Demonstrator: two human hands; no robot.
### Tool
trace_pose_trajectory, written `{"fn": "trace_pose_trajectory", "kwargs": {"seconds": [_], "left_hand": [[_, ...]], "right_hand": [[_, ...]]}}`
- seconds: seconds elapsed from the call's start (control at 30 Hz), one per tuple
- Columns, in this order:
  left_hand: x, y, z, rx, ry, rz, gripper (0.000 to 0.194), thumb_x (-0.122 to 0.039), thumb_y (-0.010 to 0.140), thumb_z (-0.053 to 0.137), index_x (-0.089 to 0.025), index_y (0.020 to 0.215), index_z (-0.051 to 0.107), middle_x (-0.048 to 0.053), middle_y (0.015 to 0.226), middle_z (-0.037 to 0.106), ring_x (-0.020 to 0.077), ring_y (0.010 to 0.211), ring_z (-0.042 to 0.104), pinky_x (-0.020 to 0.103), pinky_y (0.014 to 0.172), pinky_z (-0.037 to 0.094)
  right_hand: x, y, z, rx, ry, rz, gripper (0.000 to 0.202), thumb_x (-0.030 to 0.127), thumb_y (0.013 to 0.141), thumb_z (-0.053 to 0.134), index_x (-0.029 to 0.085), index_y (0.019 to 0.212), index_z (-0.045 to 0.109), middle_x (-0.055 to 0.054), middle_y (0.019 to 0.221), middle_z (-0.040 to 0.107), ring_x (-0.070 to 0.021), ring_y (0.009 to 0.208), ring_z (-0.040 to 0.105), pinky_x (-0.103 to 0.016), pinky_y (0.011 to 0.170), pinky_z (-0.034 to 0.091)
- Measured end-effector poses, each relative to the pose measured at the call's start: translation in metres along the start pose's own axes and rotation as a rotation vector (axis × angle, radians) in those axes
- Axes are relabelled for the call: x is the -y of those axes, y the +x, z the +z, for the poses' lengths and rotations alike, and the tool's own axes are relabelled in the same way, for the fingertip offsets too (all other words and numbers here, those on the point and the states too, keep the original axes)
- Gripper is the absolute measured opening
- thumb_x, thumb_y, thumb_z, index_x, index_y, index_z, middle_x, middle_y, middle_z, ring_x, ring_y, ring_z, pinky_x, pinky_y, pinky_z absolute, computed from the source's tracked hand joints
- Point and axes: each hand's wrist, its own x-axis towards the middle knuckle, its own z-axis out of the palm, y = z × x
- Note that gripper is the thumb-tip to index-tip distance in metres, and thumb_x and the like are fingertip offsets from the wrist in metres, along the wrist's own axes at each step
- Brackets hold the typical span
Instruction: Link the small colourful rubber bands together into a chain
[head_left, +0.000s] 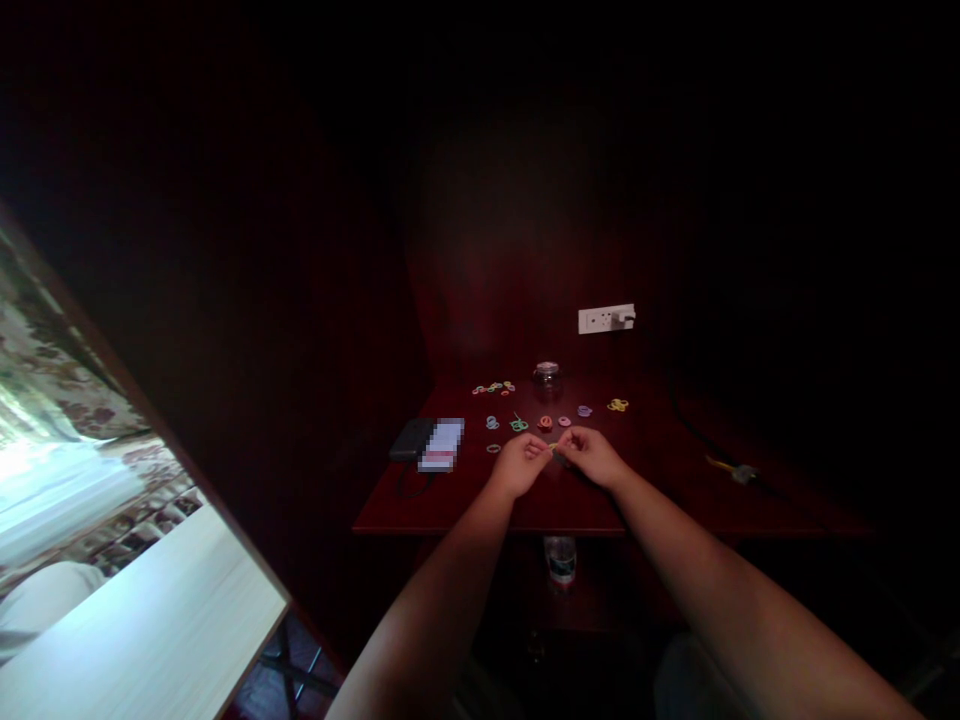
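My left hand (523,463) and my right hand (592,456) meet over the dark red desk, fingertips pinched. A small yellowish hair tie (553,447) is held between them. Just beyond lie little groups of hair ties sorted by colour: blue ones (492,423), green ones (518,425), red-orange ones (546,424), pink ones (565,422), purple ones (584,411) and yellow ones (618,405). A single hair tie (493,449) rests left of my left hand. Mixed-colour hair ties (495,388) are scattered farther back.
A clear jar (547,380) stands at the back of the desk (465,510). To the left lie a phone (442,444) and a black case (412,439). A white socket strip (606,319) is on the wall, a cable with a yellow end (739,472) at right. Below stands a bottle (561,562).
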Motion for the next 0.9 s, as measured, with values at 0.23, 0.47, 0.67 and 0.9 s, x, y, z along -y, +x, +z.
{"fn": "trace_pose_trajectory", "kwargs": {"seconds": [0.23, 0.47, 0.67, 0.9], "left_hand": [[-0.0014, 0.0003, -0.0003, -0.019, -0.066, -0.028, 0.019, -0.023, 0.070, 0.061, -0.012, 0.085, 0.058, 0.005, 0.073, 0.061, 0.0095, 0.064, 0.056, 0.021, 0.061, 0.044], [-0.0036, 0.0015, -0.0004, -0.022, -0.059, -0.045, 0.021, -0.021, 0.070, 0.061, -0.012, 0.089, 0.061, 0.006, 0.077, 0.063, 0.0110, 0.066, 0.057, 0.023, 0.064, 0.046], [0.0001, 0.0015, -0.0005, 0.008, -0.049, -0.037, 0.014, -0.024, 0.070, 0.059, -0.011, 0.076, 0.060, 0.005, 0.071, 0.062, 0.0108, 0.063, 0.056, 0.023, 0.062, 0.045], [-0.0032, 0.0009, -0.0008, 0.029, -0.046, -0.015, 0.018, -0.029, 0.070, 0.060, -0.012, 0.074, 0.059, 0.003, 0.067, 0.060, 0.0095, 0.061, 0.052, 0.021, 0.058, 0.041]], "right_hand": [[-0.0034, 0.0005, -0.0008, 0.032, 0.032, -0.008, 0.030, 0.043, 0.063, 0.063, 0.015, 0.066, 0.052, 0.003, 0.050, 0.048, -0.0078, 0.044, 0.041, -0.020, 0.044, 0.031], [-0.0016, 0.0006, -0.0010, 0.047, 0.044, -0.014, 0.031, 0.043, 0.062, 0.064, 0.015, 0.066, 0.052, 0.004, 0.049, 0.046, -0.0073, 0.044, 0.039, -0.020, 0.044, 0.029], [-0.0010, -0.0002, -0.0009, 0.058, 0.054, 0.011, 0.030, 0.042, 0.062, 0.065, 0.015, 0.066, 0.051, 0.005, 0.048, 0.045, -0.0074, 0.045, 0.038, -0.020, 0.044, 0.028], [-0.0025, 0.0000, -0.0009, 0.036, 0.053, -0.020, 0.029, 0.040, 0.062, 0.065, 0.015, 0.065, 0.051, 0.003, 0.052, 0.049, -0.0084, 0.047, 0.042, -0.021, 0.047, 0.031]]}}
